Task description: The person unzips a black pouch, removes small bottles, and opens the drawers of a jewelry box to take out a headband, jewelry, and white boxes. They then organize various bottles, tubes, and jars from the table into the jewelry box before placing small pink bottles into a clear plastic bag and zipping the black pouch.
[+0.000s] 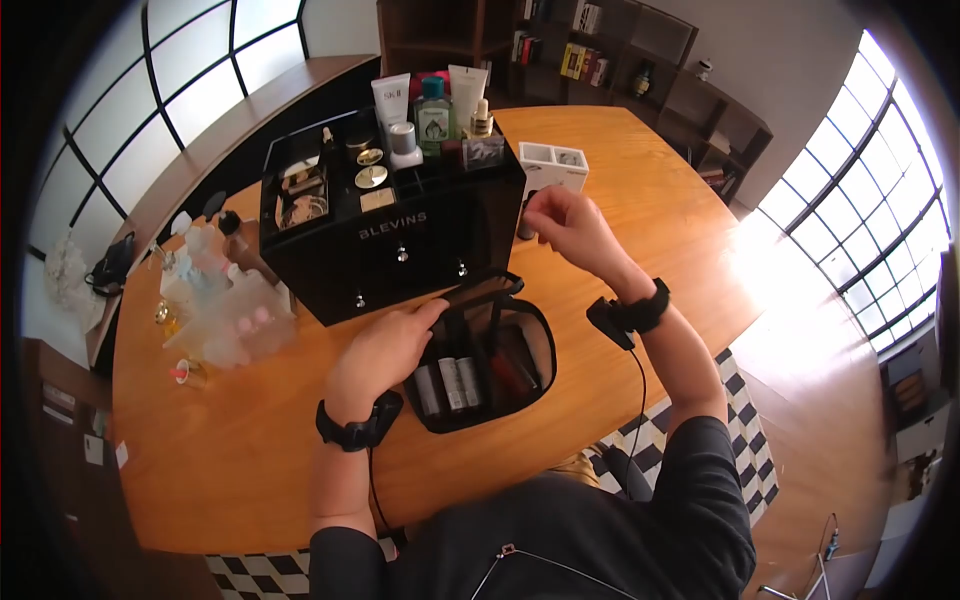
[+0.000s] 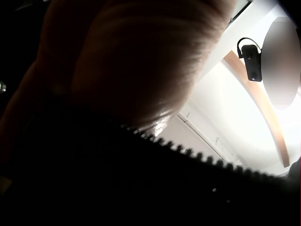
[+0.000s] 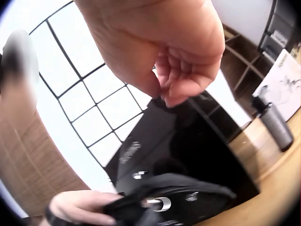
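A black zippered makeup bag [image 1: 480,405] lies with its lid up on the wooden table, several tubes and bottles inside. My left hand [image 1: 385,350] holds the bag at its back left edge, by the raised lid [image 3: 178,186]. In the left wrist view the palm and dark zipper fill most of the picture. Raised to the right of the bag, my right hand [image 1: 580,235] has its fingers curled together, and nothing shows between them in the right wrist view. Beyond it a dark bottle [image 3: 275,125] stands on the table beside a white box [image 1: 553,166].
Behind the bag stands a black cosmetics organizer [image 1: 400,240], its top crowded with tubes, a green bottle [image 1: 433,118] and jars. Several bottles and a clear plastic heap [image 1: 240,320] sit at the left. A thin cable [image 1: 642,400] hangs from the right wrist camera.
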{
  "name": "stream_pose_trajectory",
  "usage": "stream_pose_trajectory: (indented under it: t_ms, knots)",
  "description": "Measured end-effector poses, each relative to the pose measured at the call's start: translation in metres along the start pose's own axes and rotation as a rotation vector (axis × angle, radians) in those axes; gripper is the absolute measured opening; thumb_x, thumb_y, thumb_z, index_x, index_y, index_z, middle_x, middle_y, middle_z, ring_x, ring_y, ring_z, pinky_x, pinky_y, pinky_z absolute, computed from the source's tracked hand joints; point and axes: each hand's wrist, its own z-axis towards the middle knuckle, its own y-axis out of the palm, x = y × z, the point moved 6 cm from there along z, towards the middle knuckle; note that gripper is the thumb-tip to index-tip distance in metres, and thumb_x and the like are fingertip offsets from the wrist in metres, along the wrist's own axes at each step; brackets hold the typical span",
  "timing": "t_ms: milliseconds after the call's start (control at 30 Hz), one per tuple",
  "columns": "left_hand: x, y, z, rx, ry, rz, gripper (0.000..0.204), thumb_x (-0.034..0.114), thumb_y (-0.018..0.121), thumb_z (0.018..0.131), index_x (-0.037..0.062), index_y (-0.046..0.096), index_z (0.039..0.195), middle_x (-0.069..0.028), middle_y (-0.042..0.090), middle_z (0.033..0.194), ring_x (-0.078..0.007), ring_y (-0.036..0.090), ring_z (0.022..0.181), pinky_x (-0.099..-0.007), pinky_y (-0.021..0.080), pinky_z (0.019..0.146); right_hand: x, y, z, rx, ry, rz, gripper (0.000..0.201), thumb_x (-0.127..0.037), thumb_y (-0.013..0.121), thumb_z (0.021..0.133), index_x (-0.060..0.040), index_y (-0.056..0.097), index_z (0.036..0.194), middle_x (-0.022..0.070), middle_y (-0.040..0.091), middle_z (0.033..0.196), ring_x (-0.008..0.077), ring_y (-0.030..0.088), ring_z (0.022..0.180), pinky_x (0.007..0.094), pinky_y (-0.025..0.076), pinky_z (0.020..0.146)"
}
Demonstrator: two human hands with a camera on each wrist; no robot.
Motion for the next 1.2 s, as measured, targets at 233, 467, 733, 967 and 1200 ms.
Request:
stream_pose_trajectory:
  t_ms: [233,467,733,967,1200]
  knots:
    - [0.003,-0.003,-0.003,-0.016,0.001,0.003,0.038,0.007,0.054,0.086,0.0086,0.048,0.123,-0.0184,0.063,0.099,-0.0355,0.060,0.091,-0.0428,0.049,0.074,-0.043,0.099,-0.093,-0.762,-0.380,-0.799,0.027,-0.024,0.061,0.083,-0.0026,0.058,0.099,0.0142,0.064,0.076,0.0324,0.064,0.073,0.0388,0.051,0.064]
    - [0.007,-0.003,-0.006,0.019,0.044,0.044,0.038,0.007,0.056,0.085,0.0071,0.049,0.122,-0.0182,0.063,0.098,-0.0353,0.060,0.092,-0.0428,0.050,0.076,-0.011,0.133,-0.097,-0.822,-0.267,-0.935,0.056,-0.030,0.065,0.078,0.0030,0.048,0.119,0.0178,0.064,0.085,0.0303,0.065,0.080,0.0384,0.053,0.067]
    - [0.008,-0.010,-0.007,-0.016,-0.006,0.022,0.039,0.006,0.057,0.084,0.0067,0.049,0.123,-0.0184,0.062,0.103,-0.0352,0.059,0.097,-0.0422,0.049,0.079,-0.043,0.081,-0.094,-0.520,-0.216,-0.288,0.058,-0.010,0.070,0.073,-0.0012,0.038,0.121,0.0173,0.061,0.096,0.0293,0.064,0.083,0.0361,0.051,0.070]
    - [0.008,-0.008,-0.004,-0.043,-0.013,0.019,0.038,0.005,0.055,0.085,0.0059,0.048,0.122,-0.0175,0.061,0.106,-0.0349,0.058,0.098,-0.0421,0.049,0.080,-0.048,0.002,-0.080,-0.243,-0.184,0.243,0.050,0.005,0.065,0.076,-0.0062,0.043,0.119,0.0054,0.056,0.099,0.0111,0.060,0.082,0.0235,0.050,0.071]
    - [0.012,-0.011,-0.004,-0.028,-0.023,0.039,0.036,0.004,0.056,0.085,0.0050,0.050,0.121,-0.0176,0.063,0.100,-0.0355,0.059,0.093,-0.0422,0.049,0.077,0.019,-0.030,-0.059,0.042,0.017,0.126,0.064,0.010,0.065,0.076,-0.0058,0.037,0.131,0.0069,0.049,0.110,0.0170,0.058,0.101,0.0292,0.048,0.088]
